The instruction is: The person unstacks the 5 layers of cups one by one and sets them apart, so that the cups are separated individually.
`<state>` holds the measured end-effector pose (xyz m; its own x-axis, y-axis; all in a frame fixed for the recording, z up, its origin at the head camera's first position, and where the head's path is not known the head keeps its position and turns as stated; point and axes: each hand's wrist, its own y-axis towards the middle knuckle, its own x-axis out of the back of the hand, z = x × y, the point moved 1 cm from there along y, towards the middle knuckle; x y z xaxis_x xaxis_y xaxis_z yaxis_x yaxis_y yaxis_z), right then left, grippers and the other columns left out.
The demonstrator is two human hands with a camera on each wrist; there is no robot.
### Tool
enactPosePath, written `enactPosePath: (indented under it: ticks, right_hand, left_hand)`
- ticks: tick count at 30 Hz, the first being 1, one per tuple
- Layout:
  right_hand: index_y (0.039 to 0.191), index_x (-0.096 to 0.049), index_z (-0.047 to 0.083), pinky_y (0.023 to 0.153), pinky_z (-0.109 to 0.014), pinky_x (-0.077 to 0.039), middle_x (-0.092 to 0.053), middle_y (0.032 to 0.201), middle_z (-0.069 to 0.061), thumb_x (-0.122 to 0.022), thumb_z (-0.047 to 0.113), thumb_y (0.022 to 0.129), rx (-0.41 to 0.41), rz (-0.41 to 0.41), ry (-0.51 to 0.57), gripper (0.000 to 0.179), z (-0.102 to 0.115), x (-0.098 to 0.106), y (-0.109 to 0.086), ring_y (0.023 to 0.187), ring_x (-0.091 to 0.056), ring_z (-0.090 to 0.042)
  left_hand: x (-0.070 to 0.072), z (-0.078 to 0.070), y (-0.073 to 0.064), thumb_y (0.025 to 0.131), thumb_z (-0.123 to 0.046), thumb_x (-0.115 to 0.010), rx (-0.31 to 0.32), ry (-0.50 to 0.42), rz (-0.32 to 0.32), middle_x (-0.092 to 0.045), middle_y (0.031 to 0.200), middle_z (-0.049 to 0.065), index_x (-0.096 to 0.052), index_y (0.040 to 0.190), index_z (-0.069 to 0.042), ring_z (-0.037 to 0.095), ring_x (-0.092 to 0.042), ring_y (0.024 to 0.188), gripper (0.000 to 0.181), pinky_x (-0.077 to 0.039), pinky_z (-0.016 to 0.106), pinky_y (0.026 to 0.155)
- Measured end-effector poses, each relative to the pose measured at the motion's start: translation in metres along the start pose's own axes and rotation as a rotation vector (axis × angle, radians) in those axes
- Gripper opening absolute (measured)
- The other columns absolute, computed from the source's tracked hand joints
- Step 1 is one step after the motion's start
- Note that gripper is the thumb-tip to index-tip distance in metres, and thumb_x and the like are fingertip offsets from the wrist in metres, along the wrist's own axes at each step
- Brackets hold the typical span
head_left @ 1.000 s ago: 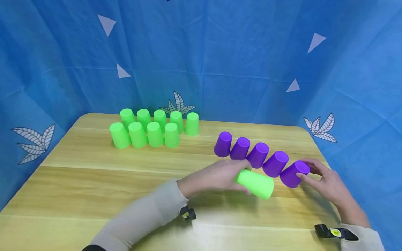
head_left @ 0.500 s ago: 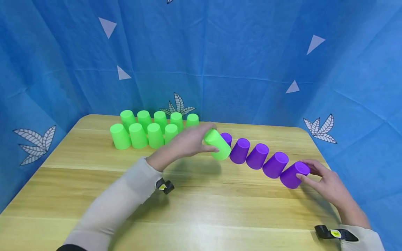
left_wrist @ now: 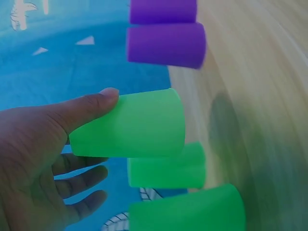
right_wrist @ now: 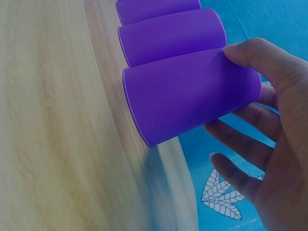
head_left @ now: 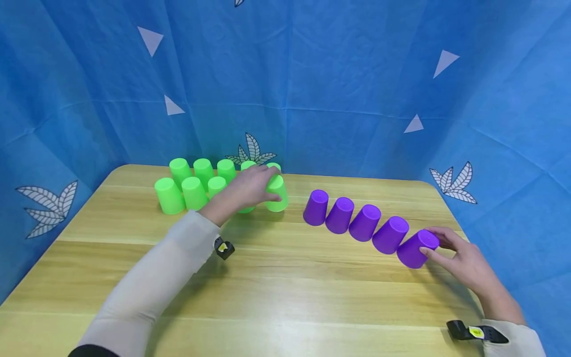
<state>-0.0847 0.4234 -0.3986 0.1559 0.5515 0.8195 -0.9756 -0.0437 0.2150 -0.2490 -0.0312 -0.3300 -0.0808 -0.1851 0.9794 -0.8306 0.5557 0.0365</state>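
Observation:
My left hand [head_left: 247, 188] grips a green cup [left_wrist: 132, 125], upside down, thumb on one side and fingers round the other. That cup is at the right end of the front row of green cups [head_left: 169, 196], and the hand partly covers its neighbours in the head view. At the right, my right hand [head_left: 464, 263] holds the nearest purple cup [right_wrist: 187, 94] between thumb and fingers; its mouth faces down. This cup ends a slanting line of several upside-down purple cups [head_left: 340, 216], standing side by side.
Behind the front row, a second row of upside-down green cups [head_left: 180, 171] stands near the table's back edge. The wooden table [head_left: 312, 302] is bordered by a blue patterned cloth [head_left: 285, 64] at the back and sides.
My left hand has carried the green cup from in front of the purple line, leftward and back, to the end of the front green row. The right hand keeps its place on the purple cup.

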Motion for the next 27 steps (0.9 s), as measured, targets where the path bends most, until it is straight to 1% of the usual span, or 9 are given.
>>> enactPosePath:
  ticks: [3,7,12,18,22,27]
  right_hand:
    - [0.129,-0.057,0.01,0.071,-0.033,-0.047,-0.066,0.116,-0.016,-0.076,0.025,0.087,0.005,-0.002,-0.001,0.049,-0.001,0.0,0.0,0.092,-0.042,0.022]
    - [0.13,-0.057,0.01,0.072,-0.033,-0.047,-0.066,0.117,-0.016,-0.076,0.025,0.087,0.005,-0.004,-0.003,0.049,-0.001,0.0,0.0,0.093,-0.041,0.022]
    - [0.13,-0.057,0.01,0.071,-0.031,-0.048,-0.067,0.116,-0.016,-0.076,0.025,0.087,0.001,-0.007,-0.001,0.049,-0.001,0.0,0.0,0.093,-0.042,0.022]
    - [0.129,-0.057,0.009,0.071,-0.031,-0.048,-0.066,0.116,-0.017,-0.076,0.025,0.087,0.001,-0.004,0.0,0.049,0.001,0.001,0.0,0.093,-0.041,0.022]
    - [0.129,-0.057,0.008,0.072,-0.029,-0.048,-0.066,0.116,-0.019,-0.075,0.024,0.088,-0.006,0.002,0.01,0.048,0.002,0.001,0.0,0.093,-0.041,0.022]
    - [0.13,-0.057,0.009,0.071,-0.027,-0.048,-0.066,0.117,-0.018,-0.075,0.025,0.088,-0.016,0.011,0.01,0.049,0.001,0.002,0.0,0.093,-0.041,0.022]
  left_hand:
    - [-0.004,0.006,0.003,0.085,-0.046,-0.075,0.018,0.032,0.024,-0.061,0.121,0.011,-0.051,0.137,-0.01,0.031,-0.057,0.109,0.068,-0.046,0.046,0.091]
    - [-0.01,0.012,0.009,0.084,-0.047,-0.075,0.033,0.069,0.047,-0.061,0.122,0.011,-0.051,0.137,-0.01,0.032,-0.057,0.109,0.069,-0.046,0.051,0.09]
    - [-0.016,0.019,0.015,0.084,-0.047,-0.075,0.05,0.095,0.058,-0.06,0.125,0.012,-0.051,0.137,-0.009,0.033,-0.056,0.11,0.069,-0.043,0.054,0.093]
    - [-0.022,0.024,0.018,0.084,-0.048,-0.075,0.071,0.116,0.081,-0.058,0.133,0.013,-0.051,0.139,-0.01,0.036,-0.054,0.116,0.07,-0.036,0.059,0.099]
    - [-0.024,0.026,0.018,0.084,-0.048,-0.075,0.07,0.113,0.095,-0.058,0.134,0.012,-0.051,0.139,-0.011,0.036,-0.054,0.117,0.071,-0.034,0.059,0.1]
    - [-0.02,0.025,0.018,0.083,-0.051,-0.074,0.068,0.115,0.085,-0.057,0.135,0.012,-0.052,0.14,-0.012,0.036,-0.053,0.118,0.073,-0.033,0.059,0.1]
